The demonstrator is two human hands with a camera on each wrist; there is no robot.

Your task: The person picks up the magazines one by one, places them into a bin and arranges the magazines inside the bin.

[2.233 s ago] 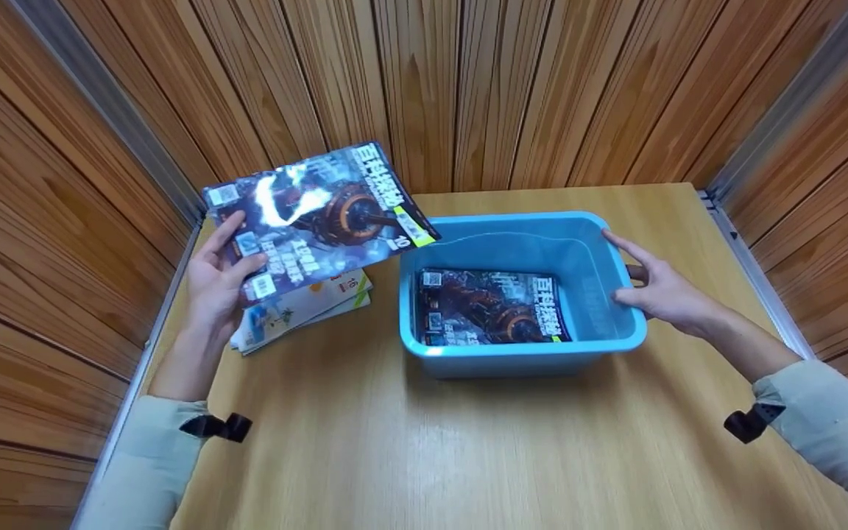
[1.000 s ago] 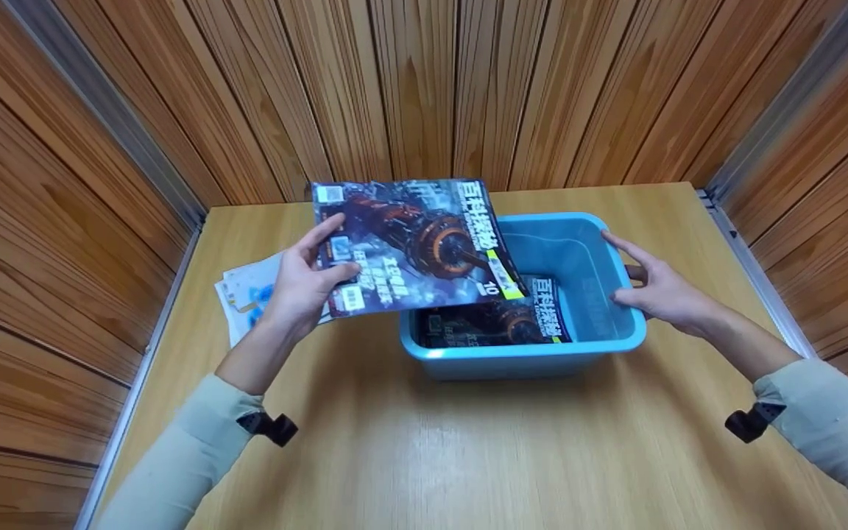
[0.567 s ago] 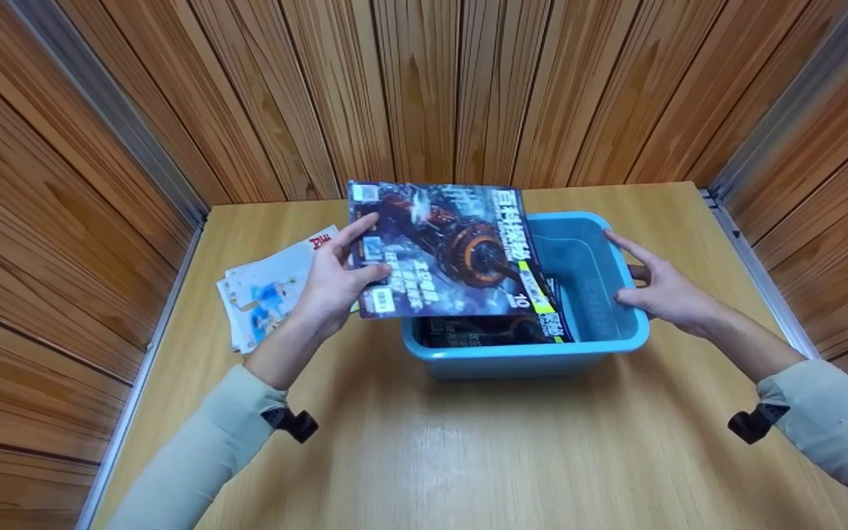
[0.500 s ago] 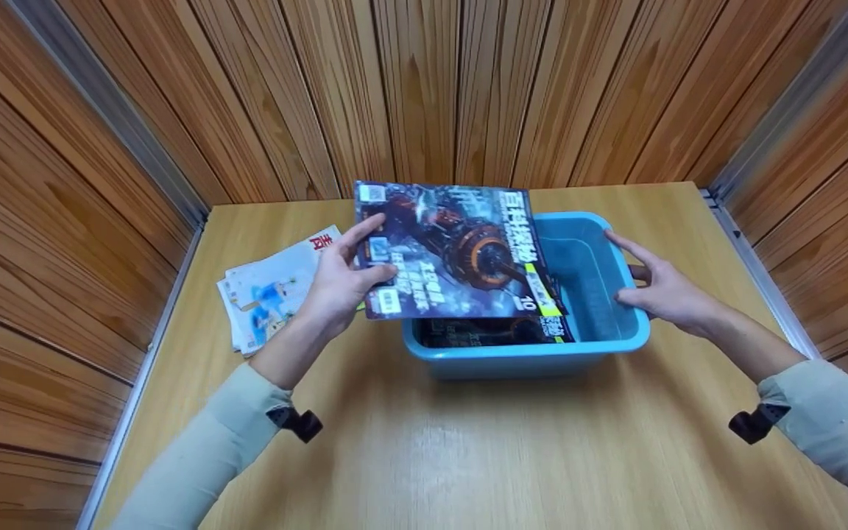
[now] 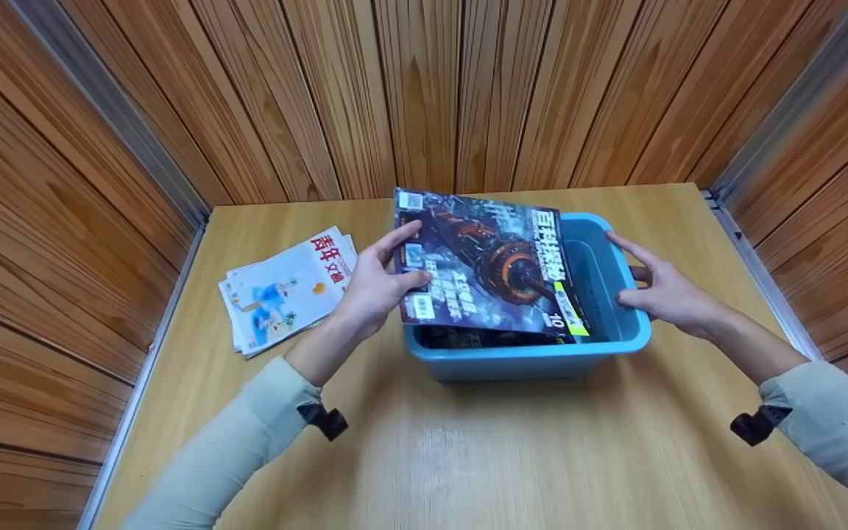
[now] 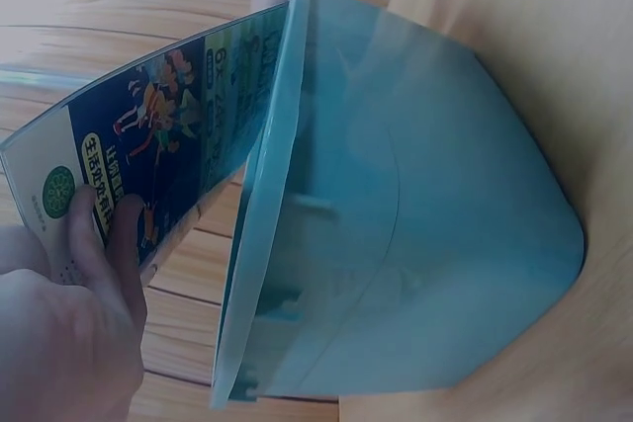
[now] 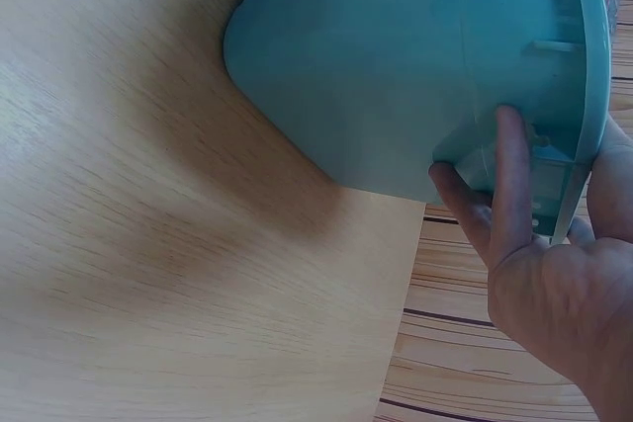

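Note:
My left hand grips a dark magazine by its left edge, thumb on the cover, and holds it tilted over the blue plastic bin. In the left wrist view the fingers press the magazine's back cover beside the bin's rim. Another dark magazine lies inside the bin, mostly covered. My right hand holds the bin's right rim, with fingers against the bin's outer wall in the right wrist view.
A small stack of light-coloured magazines lies on the wooden table at the left. Wood-panelled walls close in the table on the back and both sides.
My left hand has carried the dark magazine rightward from above the stack to over the bin and lowered it. The right hand has stayed on the bin's rim.

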